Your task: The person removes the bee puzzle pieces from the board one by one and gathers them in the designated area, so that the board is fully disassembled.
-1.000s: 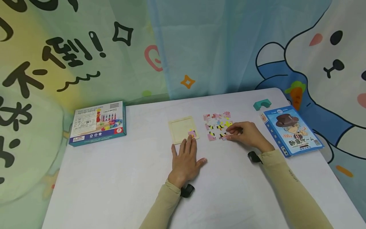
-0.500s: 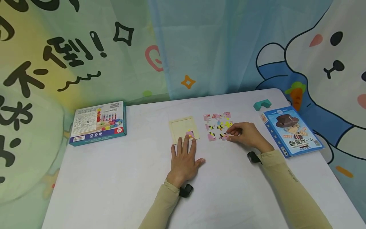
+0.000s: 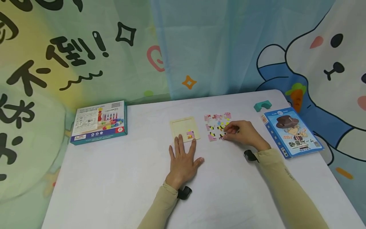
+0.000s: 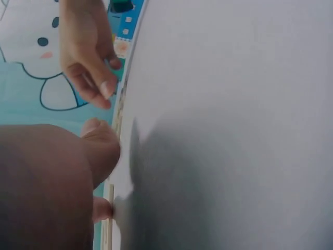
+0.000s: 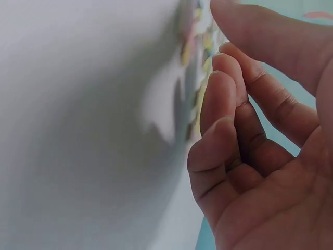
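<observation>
My left hand (image 3: 183, 163) lies palm down with fingers spread. Its fingertips touch the near edge of a pale wooden puzzle tray (image 3: 180, 127), which holds one pink-and-yellow puzzle piece (image 3: 190, 135) at its lower right. To the right, several loose puzzle pieces (image 3: 212, 137) lie in rows on the white table. My right hand (image 3: 243, 135) is over the right side of these rows, its fingers loosely bent and thumb apart from them, covering some pieces. In the right wrist view, no piece shows between the fingers (image 5: 218, 99) and thumb; the thumb's tip is cut off.
A blue game box (image 3: 294, 130) lies just right of my right hand. Behind it stands a green arch-shaped block (image 3: 262, 105). At the far left is a teal-edged toy box (image 3: 98, 122). A printed curtain (image 3: 200, 47) hangs behind the table (image 3: 114, 178).
My left hand has drawn slightly back towards me, uncovering more of the tray and its piece. The right hand has shifted a little left over the loose pieces.
</observation>
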The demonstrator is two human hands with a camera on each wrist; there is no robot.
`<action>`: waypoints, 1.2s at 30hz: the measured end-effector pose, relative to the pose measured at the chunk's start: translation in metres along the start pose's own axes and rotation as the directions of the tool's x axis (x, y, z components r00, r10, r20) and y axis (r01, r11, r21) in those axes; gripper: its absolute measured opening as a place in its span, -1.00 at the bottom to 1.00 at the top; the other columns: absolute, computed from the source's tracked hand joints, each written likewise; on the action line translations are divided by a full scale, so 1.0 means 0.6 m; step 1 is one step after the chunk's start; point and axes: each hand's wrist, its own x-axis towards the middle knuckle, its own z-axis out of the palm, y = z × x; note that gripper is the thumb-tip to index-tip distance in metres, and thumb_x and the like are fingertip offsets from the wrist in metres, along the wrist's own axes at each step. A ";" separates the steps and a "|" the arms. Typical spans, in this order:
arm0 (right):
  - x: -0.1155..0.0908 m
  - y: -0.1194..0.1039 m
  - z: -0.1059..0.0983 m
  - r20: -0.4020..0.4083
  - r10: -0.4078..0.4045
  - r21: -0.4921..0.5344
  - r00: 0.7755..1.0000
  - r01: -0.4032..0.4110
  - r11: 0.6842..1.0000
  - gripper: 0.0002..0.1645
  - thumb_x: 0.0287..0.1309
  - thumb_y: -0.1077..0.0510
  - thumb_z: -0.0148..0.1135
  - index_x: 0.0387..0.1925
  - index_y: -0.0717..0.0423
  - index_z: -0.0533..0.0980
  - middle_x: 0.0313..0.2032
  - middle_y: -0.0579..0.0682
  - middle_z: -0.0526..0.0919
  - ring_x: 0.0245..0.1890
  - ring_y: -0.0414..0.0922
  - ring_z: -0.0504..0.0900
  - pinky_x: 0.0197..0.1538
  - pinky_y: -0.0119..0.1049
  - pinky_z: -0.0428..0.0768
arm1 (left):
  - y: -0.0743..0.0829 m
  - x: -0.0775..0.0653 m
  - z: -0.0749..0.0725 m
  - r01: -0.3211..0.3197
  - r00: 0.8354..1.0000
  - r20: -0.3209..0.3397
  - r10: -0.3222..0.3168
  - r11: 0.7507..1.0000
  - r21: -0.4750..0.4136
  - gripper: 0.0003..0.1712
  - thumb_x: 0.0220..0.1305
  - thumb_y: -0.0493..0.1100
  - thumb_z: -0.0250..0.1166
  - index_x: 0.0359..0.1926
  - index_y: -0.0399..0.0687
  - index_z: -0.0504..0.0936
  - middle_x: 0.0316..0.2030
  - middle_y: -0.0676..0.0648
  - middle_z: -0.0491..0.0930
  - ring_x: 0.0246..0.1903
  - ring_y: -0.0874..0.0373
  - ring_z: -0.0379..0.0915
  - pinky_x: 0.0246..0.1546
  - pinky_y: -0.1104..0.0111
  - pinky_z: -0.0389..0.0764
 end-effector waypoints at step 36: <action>0.121 -0.157 0.096 0.190 -0.185 0.040 0.964 0.181 0.983 -0.80 0.20 0.21 0.55 -0.15 0.17 0.76 -0.30 0.02 0.76 -0.28 -0.12 0.66 -0.12 -0.24 0.60 | -0.017 -0.003 -0.018 0.028 0.997 0.069 -0.038 0.990 0.139 0.02 0.51 0.43 0.08 0.72 0.03 0.02 0.69 -0.40 -0.36 0.70 -0.32 -0.47 0.59 -0.35 -0.21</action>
